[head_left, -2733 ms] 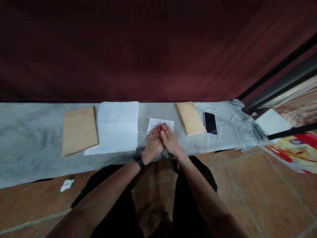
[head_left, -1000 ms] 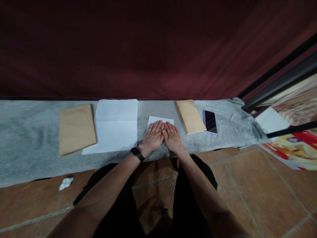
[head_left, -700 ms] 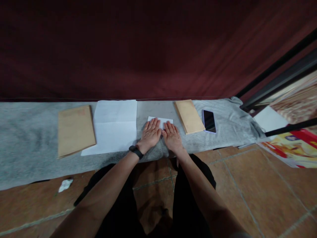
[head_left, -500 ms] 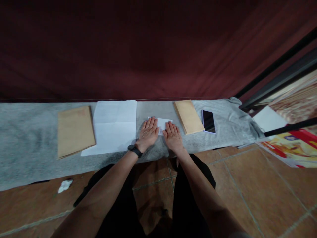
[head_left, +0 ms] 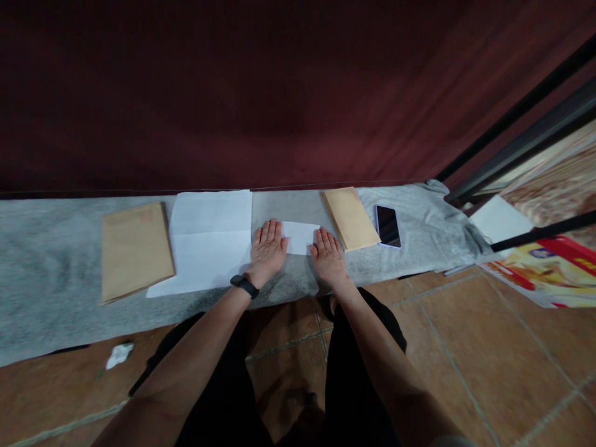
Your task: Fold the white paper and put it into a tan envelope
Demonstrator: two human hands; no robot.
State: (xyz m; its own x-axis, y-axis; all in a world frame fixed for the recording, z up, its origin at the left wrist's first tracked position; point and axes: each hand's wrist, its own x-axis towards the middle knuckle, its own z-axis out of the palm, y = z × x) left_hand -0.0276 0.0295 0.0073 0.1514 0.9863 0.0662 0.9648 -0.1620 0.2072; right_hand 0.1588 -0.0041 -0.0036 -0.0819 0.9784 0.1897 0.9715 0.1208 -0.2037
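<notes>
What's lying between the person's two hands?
A small white paper lies flat on the grey cloth between the left hand and the right hand, as the head view shows.

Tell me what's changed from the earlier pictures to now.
The hands have slid apart: the left hand moved left, the right hand slightly right, baring the middle of the small white paper. Nothing was visibly picked up. The large white sheet, left brown packet, right brown packet and phone stayed put.
</notes>
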